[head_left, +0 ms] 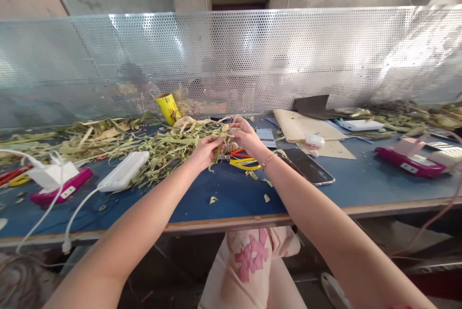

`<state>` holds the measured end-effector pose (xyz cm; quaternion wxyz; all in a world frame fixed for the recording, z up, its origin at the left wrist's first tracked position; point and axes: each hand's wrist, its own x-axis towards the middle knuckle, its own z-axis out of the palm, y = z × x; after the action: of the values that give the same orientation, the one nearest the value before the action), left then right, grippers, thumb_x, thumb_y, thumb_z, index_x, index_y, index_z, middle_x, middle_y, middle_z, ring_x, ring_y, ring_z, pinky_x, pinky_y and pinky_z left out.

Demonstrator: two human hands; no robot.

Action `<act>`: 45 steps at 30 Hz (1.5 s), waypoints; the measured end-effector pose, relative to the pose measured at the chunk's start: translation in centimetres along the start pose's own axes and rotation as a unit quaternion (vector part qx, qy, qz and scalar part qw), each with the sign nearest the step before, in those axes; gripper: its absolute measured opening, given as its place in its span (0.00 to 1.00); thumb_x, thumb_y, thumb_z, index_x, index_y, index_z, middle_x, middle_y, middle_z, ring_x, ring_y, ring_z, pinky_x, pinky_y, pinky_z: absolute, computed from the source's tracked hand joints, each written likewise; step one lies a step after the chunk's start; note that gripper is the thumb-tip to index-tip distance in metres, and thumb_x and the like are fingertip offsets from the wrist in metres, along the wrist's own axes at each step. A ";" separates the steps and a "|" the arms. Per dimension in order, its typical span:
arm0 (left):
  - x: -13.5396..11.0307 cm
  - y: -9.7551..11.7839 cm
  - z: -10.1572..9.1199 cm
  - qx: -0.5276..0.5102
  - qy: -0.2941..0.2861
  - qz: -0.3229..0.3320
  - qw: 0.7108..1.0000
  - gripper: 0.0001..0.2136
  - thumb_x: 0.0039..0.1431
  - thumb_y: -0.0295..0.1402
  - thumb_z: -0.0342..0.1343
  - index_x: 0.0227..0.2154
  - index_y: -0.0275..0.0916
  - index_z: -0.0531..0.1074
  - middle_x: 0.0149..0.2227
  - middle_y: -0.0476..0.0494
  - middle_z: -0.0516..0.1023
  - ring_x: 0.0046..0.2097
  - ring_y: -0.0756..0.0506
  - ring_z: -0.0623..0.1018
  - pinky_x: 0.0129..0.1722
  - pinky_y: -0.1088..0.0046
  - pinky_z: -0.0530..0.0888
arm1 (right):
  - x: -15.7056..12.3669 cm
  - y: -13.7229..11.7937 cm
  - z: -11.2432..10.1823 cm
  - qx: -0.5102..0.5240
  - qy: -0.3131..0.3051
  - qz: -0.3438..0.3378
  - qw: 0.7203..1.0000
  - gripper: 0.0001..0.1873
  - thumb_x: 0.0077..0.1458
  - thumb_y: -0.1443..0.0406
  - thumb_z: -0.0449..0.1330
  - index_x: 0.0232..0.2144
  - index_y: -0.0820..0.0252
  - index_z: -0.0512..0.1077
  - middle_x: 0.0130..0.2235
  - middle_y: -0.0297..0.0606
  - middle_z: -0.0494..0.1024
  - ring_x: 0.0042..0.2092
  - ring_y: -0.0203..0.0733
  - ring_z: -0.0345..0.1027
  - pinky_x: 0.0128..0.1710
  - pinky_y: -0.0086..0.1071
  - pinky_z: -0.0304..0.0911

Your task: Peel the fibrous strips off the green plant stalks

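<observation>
Above the blue table, my left hand (206, 151) is closed round the stems of a small bunch of dried plant stems (218, 151). My right hand (246, 135) is at the upper part of the same bunch, fingers bent and touching it; the fingertips are partly hidden among the leaves. A heap of dried greenish stems and leaves (162, 152) lies to the left of my hands. Just under my right wrist is a tool with red and yellow handles (246, 161), its metal end partly covered. A black-screened phone (308, 166) lies right of my right forearm.
A white power bank (124, 172) and magenta power strips (411, 160) with cables lie on both sides. Behind stand a yellow can (168, 109) and a perforated metal screen (245, 58). Brown paper (306, 126) and a white earphone case (314, 141) lie right. People sit beyond the screen.
</observation>
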<state>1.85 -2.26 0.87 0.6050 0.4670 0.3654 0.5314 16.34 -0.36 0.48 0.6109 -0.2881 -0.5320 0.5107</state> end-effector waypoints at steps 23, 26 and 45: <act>0.6 -0.1 -0.3 -0.070 0.035 0.008 0.997 0.06 0.47 0.22 0.57 0.21 0.34 0.66 0.19 0.50 0.72 0.22 0.54 0.72 0.28 0.77 0.72 | -0.4 0.4 0.5 -0.168 -0.097 0.060 0.979 0.11 0.43 0.65 0.61 0.31 0.62 0.66 0.27 0.32 0.72 0.28 0.29 0.64 0.28 0.25 0.59; 0.6 -0.2 -0.4 -0.055 0.033 0.011 0.998 0.06 0.45 0.23 0.60 0.21 0.34 0.66 0.18 0.51 0.72 0.22 0.54 0.72 0.27 0.78 0.71 | -0.8 0.4 0.9 -0.168 -0.111 0.070 0.977 0.09 0.43 0.67 0.61 0.30 0.61 0.65 0.26 0.32 0.72 0.31 0.31 0.67 0.31 0.27 0.62; 1.4 -0.1 -1.2 0.193 0.023 0.126 0.973 0.13 0.34 0.35 0.65 0.22 0.35 0.69 0.20 0.51 0.72 0.24 0.52 0.71 0.29 0.74 0.69 | -0.2 -0.1 0.4 -0.503 -0.062 -0.087 0.858 0.07 0.47 0.70 0.55 0.21 0.63 0.71 0.23 0.34 0.70 0.28 0.33 0.60 0.31 0.26 0.54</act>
<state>0.96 -0.71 0.52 0.4229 0.6049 0.4136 0.5332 16.00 -0.64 0.65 0.3903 -0.4766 -0.7760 0.1353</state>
